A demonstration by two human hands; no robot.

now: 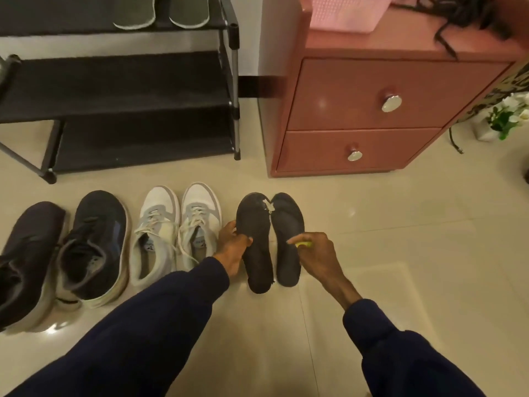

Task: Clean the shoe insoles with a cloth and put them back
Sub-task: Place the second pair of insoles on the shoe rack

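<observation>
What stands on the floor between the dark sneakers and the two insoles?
Head view: the white sneakers, and the left hand gripping the nearer insole.

Glossy floor tiles (400,253), matt dark insoles (257,253), shiny metal drawer knobs (391,103)

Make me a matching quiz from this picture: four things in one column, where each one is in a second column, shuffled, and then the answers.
Things
1. white sneakers
2. pink basket
3. left insole
4. yellow-green cloth

Places
A. in the grip of the right hand
B. on the floor, just right of the dark shoes
C. on top of the red-brown cabinet
D. in the grip of the left hand

Pairs: 1-B, 2-C, 3-D, 4-A.
</observation>
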